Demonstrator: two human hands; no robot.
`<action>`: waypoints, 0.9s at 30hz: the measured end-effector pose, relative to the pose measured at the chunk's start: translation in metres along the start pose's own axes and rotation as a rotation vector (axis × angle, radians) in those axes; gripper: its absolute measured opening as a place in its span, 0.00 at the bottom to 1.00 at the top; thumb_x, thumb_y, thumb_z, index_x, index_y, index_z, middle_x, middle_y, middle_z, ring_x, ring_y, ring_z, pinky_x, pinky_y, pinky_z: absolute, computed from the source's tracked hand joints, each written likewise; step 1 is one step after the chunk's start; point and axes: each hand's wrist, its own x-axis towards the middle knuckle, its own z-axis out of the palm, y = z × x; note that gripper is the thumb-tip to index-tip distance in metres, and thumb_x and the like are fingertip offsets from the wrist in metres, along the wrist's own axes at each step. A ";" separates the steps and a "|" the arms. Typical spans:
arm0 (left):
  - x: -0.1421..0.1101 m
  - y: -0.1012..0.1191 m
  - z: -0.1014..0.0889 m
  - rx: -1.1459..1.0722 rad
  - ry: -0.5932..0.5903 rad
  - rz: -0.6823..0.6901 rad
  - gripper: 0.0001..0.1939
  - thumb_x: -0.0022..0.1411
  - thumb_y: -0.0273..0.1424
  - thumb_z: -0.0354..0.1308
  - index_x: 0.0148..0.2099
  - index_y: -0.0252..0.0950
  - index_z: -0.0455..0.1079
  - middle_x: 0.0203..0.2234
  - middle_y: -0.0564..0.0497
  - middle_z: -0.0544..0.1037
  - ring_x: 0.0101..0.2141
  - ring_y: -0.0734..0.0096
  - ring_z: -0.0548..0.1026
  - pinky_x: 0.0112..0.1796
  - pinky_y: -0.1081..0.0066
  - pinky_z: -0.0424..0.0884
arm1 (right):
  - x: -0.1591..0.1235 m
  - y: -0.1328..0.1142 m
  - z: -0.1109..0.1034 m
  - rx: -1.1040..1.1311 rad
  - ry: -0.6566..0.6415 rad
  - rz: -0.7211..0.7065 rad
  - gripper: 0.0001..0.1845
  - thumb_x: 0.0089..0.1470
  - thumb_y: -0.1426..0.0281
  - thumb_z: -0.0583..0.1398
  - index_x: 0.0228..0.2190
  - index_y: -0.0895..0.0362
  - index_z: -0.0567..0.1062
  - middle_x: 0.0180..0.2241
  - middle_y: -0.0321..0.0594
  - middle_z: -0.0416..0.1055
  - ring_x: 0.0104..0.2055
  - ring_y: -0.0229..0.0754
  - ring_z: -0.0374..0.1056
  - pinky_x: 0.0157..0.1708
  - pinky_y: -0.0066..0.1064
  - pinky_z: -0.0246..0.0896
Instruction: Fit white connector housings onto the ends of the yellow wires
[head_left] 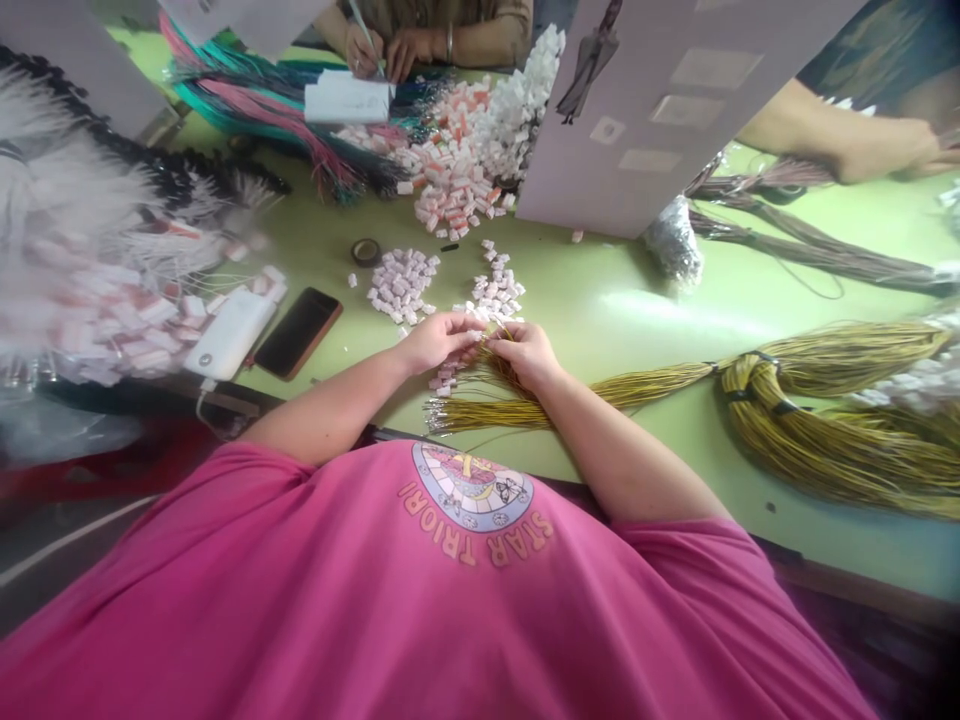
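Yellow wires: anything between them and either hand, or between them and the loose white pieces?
Nothing visible does: the right hand pinches some yellow wires, the left hand is close beside it, and loose white pieces lie just beyond both.

Dark phone (298,333) beside white power bank (231,335).

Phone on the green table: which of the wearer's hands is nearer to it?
Left. The left hand is off to the phone's right, with bare table between them; the right hand is farther away, beyond the left.
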 end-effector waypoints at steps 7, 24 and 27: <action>0.006 -0.005 -0.002 0.002 0.013 0.038 0.10 0.59 0.27 0.59 0.44 0.33 0.70 0.23 0.53 0.74 0.22 0.80 0.70 0.25 0.77 0.67 | 0.000 -0.006 0.003 -0.036 -0.020 -0.019 0.07 0.40 0.67 0.62 0.19 0.59 0.73 0.13 0.30 0.60 0.18 0.31 0.54 0.20 0.25 0.50; 0.008 -0.006 -0.006 0.364 0.136 0.196 0.13 0.55 0.31 0.61 0.42 0.31 0.76 0.33 0.46 0.80 0.30 0.72 0.75 0.36 0.69 0.72 | 0.002 0.001 -0.002 -0.166 0.015 -0.008 0.08 0.41 0.66 0.60 0.19 0.58 0.69 0.14 0.29 0.61 0.17 0.31 0.53 0.18 0.25 0.47; 0.008 -0.006 -0.004 0.349 0.108 0.182 0.12 0.55 0.30 0.61 0.42 0.32 0.75 0.34 0.46 0.80 0.29 0.73 0.75 0.36 0.69 0.72 | 0.001 -0.001 -0.001 -0.203 0.013 -0.042 0.07 0.41 0.67 0.60 0.20 0.58 0.69 0.15 0.29 0.61 0.18 0.30 0.53 0.19 0.25 0.48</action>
